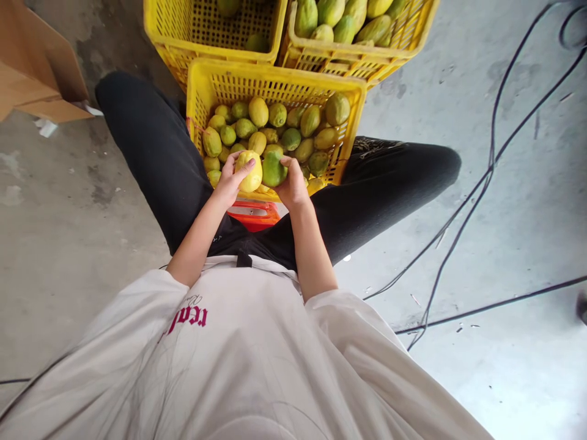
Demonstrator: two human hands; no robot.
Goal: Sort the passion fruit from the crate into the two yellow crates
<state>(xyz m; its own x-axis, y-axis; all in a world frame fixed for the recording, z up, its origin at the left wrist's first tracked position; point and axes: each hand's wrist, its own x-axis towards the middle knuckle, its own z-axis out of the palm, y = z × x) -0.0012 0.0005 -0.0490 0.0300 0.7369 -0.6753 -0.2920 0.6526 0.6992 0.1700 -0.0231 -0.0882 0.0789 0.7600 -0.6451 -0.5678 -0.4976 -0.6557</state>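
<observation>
My left hand [230, 182] is wrapped round a yellow papaya [250, 172], its thumb lying across the top. A green papaya [274, 169] sits in my right hand [293, 183], gripped from its right side. Both fruits are held side by side, nearly touching, over the near edge of a yellow plastic crate [275, 74]. Inside that crate lie several more small papayas [258, 112], green to yellow. The undersides of the held fruits and some of my fingers are hidden.
Behind stand two more yellow crates, one with a few dark fruits [257, 42], the other piled with larger papayas [345, 29]. A cardboard box [41, 61] is at the far left. Black cables [490, 168] cross the floor at right. Something red [254, 214] shows between my legs.
</observation>
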